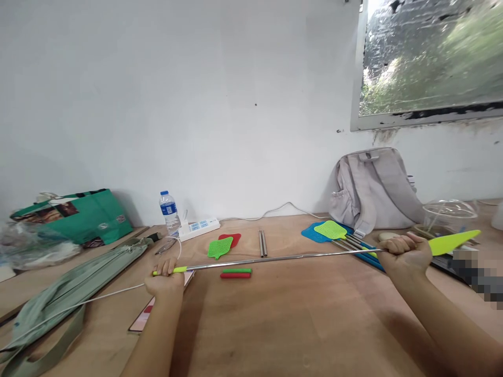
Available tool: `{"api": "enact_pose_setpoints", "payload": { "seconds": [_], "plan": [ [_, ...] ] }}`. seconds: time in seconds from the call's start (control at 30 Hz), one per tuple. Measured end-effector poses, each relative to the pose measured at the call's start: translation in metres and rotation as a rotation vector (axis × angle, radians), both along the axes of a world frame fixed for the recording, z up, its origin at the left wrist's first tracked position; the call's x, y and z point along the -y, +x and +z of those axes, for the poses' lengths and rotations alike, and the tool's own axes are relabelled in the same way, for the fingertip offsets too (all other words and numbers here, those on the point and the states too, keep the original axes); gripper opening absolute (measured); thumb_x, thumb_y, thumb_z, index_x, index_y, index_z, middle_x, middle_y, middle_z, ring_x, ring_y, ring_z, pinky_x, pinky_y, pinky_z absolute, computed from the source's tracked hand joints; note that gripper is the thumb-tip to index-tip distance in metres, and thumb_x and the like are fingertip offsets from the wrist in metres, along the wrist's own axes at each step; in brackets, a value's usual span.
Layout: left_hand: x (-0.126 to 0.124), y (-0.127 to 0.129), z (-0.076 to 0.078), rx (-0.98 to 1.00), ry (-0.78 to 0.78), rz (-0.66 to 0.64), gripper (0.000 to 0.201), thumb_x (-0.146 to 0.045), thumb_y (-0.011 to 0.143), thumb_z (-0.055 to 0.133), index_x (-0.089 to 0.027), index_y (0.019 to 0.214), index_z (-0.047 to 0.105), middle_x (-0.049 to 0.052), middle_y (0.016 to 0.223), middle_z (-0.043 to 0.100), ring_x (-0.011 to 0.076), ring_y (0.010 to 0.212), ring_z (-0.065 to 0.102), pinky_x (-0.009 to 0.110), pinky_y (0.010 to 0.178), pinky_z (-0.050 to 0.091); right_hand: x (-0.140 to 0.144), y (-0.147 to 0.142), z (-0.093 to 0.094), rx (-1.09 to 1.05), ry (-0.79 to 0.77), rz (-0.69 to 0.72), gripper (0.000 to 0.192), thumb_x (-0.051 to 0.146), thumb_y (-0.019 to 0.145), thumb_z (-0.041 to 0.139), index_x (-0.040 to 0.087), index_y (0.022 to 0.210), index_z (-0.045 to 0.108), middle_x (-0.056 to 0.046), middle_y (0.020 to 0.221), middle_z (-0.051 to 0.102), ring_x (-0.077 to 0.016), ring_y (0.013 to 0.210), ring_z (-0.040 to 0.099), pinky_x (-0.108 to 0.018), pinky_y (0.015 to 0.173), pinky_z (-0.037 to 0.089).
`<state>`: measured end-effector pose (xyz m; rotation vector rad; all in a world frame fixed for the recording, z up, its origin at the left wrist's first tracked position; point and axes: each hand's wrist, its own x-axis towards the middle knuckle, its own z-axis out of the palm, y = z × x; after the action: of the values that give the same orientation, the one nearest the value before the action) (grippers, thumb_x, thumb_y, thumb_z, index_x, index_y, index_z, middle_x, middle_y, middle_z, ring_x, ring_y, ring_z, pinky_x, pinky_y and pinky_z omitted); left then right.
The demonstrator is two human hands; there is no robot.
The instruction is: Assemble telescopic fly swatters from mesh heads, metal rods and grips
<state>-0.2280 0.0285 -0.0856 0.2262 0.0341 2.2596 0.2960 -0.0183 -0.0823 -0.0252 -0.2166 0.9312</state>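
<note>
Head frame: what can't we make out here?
All head view:
Where metal rod meets yellow-green blade: covered by right hand.
Middle of yellow-green handle: wrapped by left hand.
Part of pink flat item: behind left forearm.
Bottle label text: too small.
Window: cut by top and right edges.

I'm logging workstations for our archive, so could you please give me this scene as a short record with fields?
Held item: fly swatter, extended
Left hand: closed around its yellow-green handle
Right hand: closed around it beside its yellow-green head
Table middle: green mesh head overlapping red mesh head; two metal tubes; green stick beside red stick
Table right: yellow-green mesh head overlapping blue mesh head
Against wall: grey backpack
Back left: water bottle beside white power strip
</note>
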Motion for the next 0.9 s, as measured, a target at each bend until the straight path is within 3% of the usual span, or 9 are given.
{"api": "enact_pose_setpoints", "payload": {
  "seconds": [0.2, 0.4, 0.6, 0.73, 0.9],
  "plan": [
    [0.001, 0.004, -0.001, -0.038, 0.002, -0.009, 0.021, -0.008, 0.059, 0.035, -0.018, 0.056, 0.017, -0.008, 0.042, 0.013, 0.0039, 0.026, 0.017, 0.015, 0.03, 0.014, -0.004, -0.024, -0.006, 0.029, -0.058, 0.052, 0.038, 0.007, 0.064, 0.04, 0.019, 0.053, 0.005, 0.008, 0.041, 0.002, -0.0058, 0.029, 0.003, -0.019, 0.025, 0.011],
    [-0.001, 0.021, -0.003, -0.057, -0.045, -0.079, 0.019, -0.01, 0.062, 0.035, -0.018, 0.056, 0.02, -0.008, 0.041, 0.016, 0.0051, 0.027, 0.02, 0.016, 0.031, 0.018, -0.003, -0.061, -0.002, 0.086, -0.063, 0.106, 0.037, 0.012, 0.075, 0.04, 0.02, 0.053, 0.011, 0.009, 0.039, 0.013, -0.0057, 0.031, 0.02, -0.018, 0.033, 0.029],
    [0.004, 0.021, 0.0, -0.038, -0.116, -0.088, 0.018, -0.015, 0.071, 0.028, -0.018, 0.054, 0.023, -0.007, 0.039, 0.023, 0.0063, 0.028, 0.024, 0.017, 0.035, 0.024, 0.002, -0.073, 0.009, 0.277, -0.13, 0.169, 0.042, 0.023, 0.077, 0.048, 0.019, 0.055, 0.013, 0.009, 0.043, 0.023, -0.0069, 0.043, 0.039, -0.021, 0.047, 0.04],
    [0.006, 0.02, 0.003, -0.037, -0.216, -0.122, 0.024, -0.017, 0.077, 0.023, -0.018, 0.052, 0.022, -0.005, 0.038, 0.023, 0.0086, 0.029, 0.025, 0.021, 0.037, 0.027, 0.002, -0.071, 0.009, 0.396, -0.18, 0.232, 0.034, 0.024, 0.074, 0.055, 0.019, 0.055, 0.027, 0.009, 0.047, 0.034, -0.0073, 0.046, 0.043, -0.021, 0.048, 0.041],
    [0.008, 0.001, 0.007, 0.044, -0.167, 0.02, 0.023, -0.015, 0.077, 0.026, -0.018, 0.054, 0.023, -0.006, 0.04, 0.016, 0.007, 0.029, 0.016, 0.019, 0.034, 0.018, 0.002, -0.072, 0.005, 0.597, -0.378, 0.483, 0.013, 0.03, 0.072, 0.057, 0.019, 0.072, 0.051, 0.002, 0.07, 0.057, -0.0118, 0.062, 0.055, -0.024, 0.053, 0.046]
  ]
}}
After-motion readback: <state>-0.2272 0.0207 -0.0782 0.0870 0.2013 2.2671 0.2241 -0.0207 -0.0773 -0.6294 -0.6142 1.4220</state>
